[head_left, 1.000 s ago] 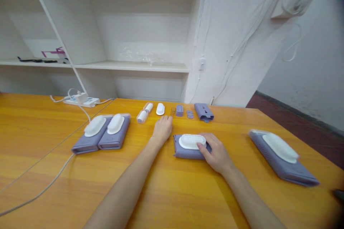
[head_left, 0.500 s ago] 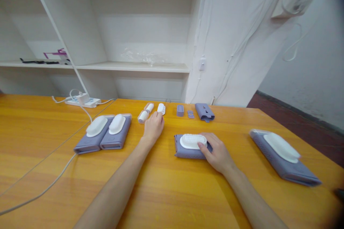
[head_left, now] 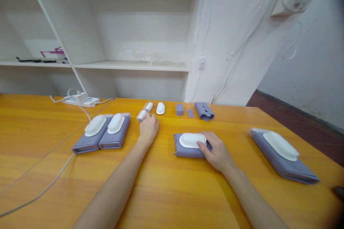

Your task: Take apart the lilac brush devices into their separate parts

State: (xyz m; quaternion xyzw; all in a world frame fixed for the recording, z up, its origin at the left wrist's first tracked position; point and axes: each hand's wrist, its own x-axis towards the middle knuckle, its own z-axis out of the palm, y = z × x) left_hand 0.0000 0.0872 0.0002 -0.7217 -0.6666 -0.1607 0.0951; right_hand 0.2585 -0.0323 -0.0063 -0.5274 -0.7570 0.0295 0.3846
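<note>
Under my right hand (head_left: pixel 216 150) is a purple case (head_left: pixel 191 153) with a white oval piece (head_left: pixel 189 140), knobbly on top, lying on it. The thumb presses the white piece's right end while the other fingers wrap behind the case. My left hand (head_left: pixel 149 127) reaches over the table, its fingertips at a pair of white rollers (head_left: pixel 142 115); its curled fingers are partly hidden, so a grip cannot be made out. Just right of these rollers lies a small white oval piece (head_left: pixel 160 108), apart from the hand.
Along the back lie a small purple box (head_left: pixel 179 109), a flat purple piece (head_left: pixel 190 113) and another purple case (head_left: pixel 204 111). Two cases with white tops (head_left: pixel 115 132) sit left, one (head_left: pixel 285 155) right. A power strip (head_left: pixel 82 100) and cable occupy the far left.
My left hand has moved slightly left, from the small white oval piece to the white rollers. That oval piece now shows a smooth rim. My right hand holds its place on the case.
</note>
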